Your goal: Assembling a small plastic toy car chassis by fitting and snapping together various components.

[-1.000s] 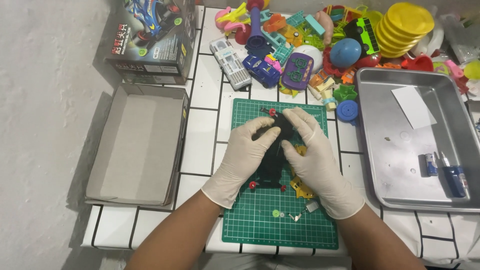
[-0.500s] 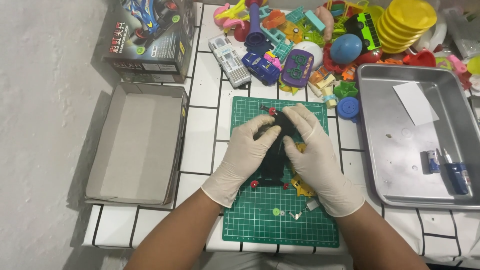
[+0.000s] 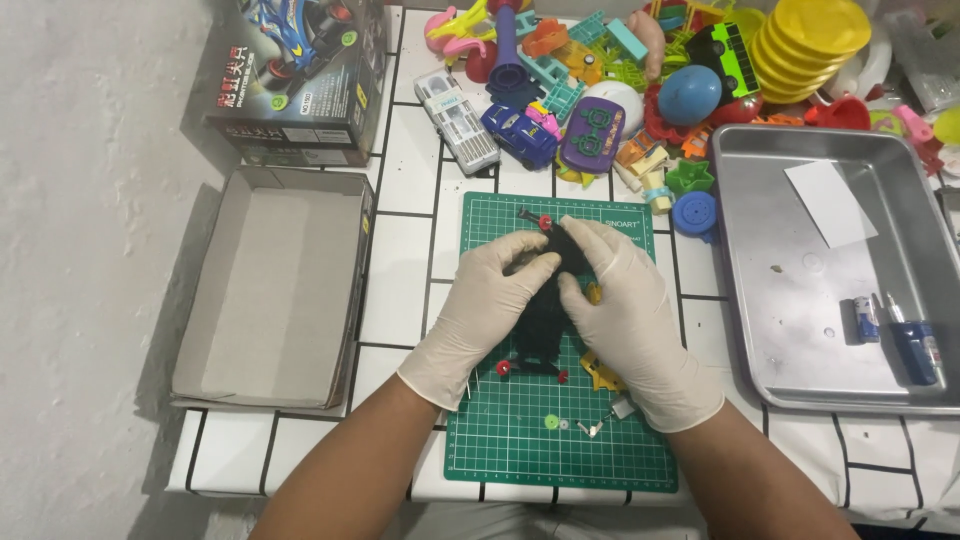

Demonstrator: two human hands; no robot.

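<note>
Barely shifted, both gloved hands' fingers [image 3: 520, 262] stay pinching the black chassis [image 3: 545, 315].

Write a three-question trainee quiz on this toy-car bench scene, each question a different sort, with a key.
1. True or false: both gloved hands, left hand and right hand, grip the black chassis over the green mat.
2. Multiple choice: the empty box tray lies (A) on the mat's left, (B) inside the metal tray, (C) on the toy pile.
3. Fill in: the small screwdriver rests in the ____ tray.

Key: 1 true; 2 A; 3 metal.
</note>
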